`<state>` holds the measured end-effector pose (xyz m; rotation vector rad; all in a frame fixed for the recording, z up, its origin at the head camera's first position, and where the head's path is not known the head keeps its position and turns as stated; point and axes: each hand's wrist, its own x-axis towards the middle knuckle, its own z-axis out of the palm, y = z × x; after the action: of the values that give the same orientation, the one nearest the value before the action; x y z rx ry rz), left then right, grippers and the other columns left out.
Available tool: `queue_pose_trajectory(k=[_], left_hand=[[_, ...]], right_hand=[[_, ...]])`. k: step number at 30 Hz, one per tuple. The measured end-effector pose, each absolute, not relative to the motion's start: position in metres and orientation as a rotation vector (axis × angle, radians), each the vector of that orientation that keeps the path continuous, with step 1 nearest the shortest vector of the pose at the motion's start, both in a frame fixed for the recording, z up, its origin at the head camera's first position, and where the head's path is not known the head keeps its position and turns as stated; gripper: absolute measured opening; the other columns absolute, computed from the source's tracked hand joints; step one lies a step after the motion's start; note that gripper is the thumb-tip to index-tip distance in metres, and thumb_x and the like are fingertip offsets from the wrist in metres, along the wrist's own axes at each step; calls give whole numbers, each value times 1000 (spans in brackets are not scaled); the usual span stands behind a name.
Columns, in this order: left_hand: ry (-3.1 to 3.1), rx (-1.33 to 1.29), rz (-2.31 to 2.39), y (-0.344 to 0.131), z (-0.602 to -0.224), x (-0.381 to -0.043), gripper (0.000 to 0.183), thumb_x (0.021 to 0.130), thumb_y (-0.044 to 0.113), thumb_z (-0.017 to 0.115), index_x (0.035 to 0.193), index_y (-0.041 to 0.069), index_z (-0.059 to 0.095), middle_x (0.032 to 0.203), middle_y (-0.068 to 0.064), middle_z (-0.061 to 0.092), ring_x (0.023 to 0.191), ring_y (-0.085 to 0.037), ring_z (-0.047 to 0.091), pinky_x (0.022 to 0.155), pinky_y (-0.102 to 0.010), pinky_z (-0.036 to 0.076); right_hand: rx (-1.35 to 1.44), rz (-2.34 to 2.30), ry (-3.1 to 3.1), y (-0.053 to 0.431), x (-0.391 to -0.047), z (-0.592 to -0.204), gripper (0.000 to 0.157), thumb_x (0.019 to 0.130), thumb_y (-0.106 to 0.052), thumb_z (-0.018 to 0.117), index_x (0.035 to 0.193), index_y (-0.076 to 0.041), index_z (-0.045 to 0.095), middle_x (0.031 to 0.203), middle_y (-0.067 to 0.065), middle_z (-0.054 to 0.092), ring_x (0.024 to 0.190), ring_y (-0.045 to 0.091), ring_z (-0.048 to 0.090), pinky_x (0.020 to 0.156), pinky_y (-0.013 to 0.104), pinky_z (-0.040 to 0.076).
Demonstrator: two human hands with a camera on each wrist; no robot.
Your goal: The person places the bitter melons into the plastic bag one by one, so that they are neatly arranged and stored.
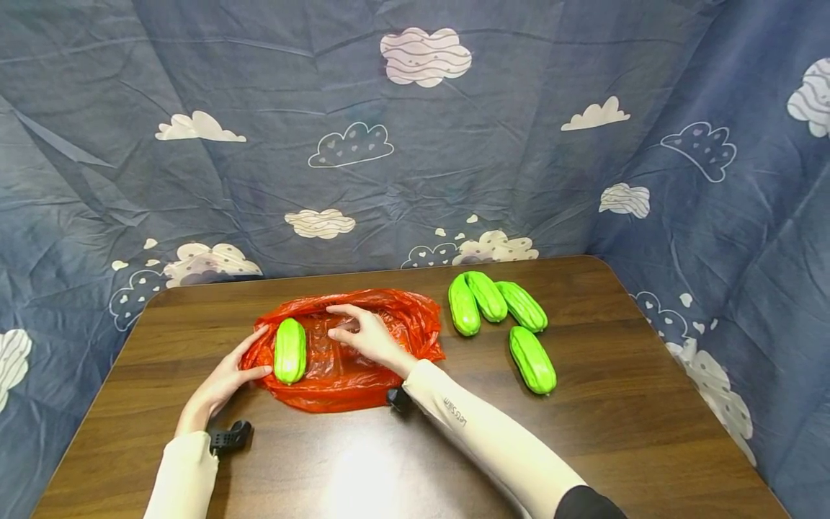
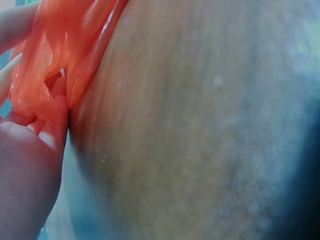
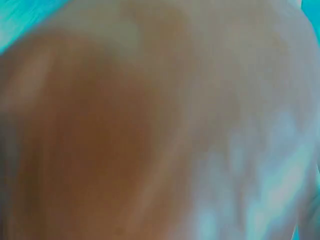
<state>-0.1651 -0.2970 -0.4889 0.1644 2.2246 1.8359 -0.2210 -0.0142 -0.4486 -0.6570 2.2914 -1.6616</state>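
Observation:
A red plastic bag (image 1: 353, 393) lies spread on the table, its mouth facing up. One bright green, ribbed, gourd-like vegetable (image 1: 289, 351) rests at the bag's left end. My left hand (image 1: 223, 378) holds that end, with thin film (image 2: 75, 45) bunched between thumb and fingers in the left wrist view. Over the middle of the bag is my right hand (image 1: 372, 339), its thumb and forefinger apart and nothing between them. The right wrist view is blurred and shows mostly tabletop.
Several more green gourd-like vegetables lie right of the bag: three clustered near the back edge, including one (image 1: 463, 306) closest to the bag, and one (image 1: 532, 360) nearer the front. A blue cloud-print cloth (image 1: 454, 194) hangs behind the brown wooden table (image 1: 622, 404).

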Motion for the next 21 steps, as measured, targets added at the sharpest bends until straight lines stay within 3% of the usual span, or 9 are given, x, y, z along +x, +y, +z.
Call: queue_pose_trajectory(k=[8, 12, 21], left_hand=[[2228, 171, 1838, -297, -489, -165, 78, 90, 0, 60, 152, 3, 13, 152, -28, 10, 116, -4, 38, 89, -11, 36], [2232, 178, 1841, -297, -489, -165, 78, 90, 0, 60, 152, 3, 13, 151, -29, 12, 111, 0, 40, 88, -12, 36], [2240, 162, 1836, -295, -489, -164, 79, 90, 0, 61, 152, 3, 13, 151, -29, 11, 112, -2, 40, 88, -12, 37]], right_hand=[[-660, -1756, 2248, 14, -223, -433, 44, 90, -7, 65, 132, 1, 54, 110, 23, 65, 94, 28, 66, 77, 32, 53], [-651, -1817, 2196, 27, -228, -434, 43, 90, -2, 64, 131, 5, 53, 121, 26, 58, 99, 36, 63, 82, 44, 52], [-673, -1894, 2149, 55, -239, -444, 42, 93, 2, 59, 133, 9, 48, 131, 30, 48, 104, 42, 59, 83, 50, 50]])
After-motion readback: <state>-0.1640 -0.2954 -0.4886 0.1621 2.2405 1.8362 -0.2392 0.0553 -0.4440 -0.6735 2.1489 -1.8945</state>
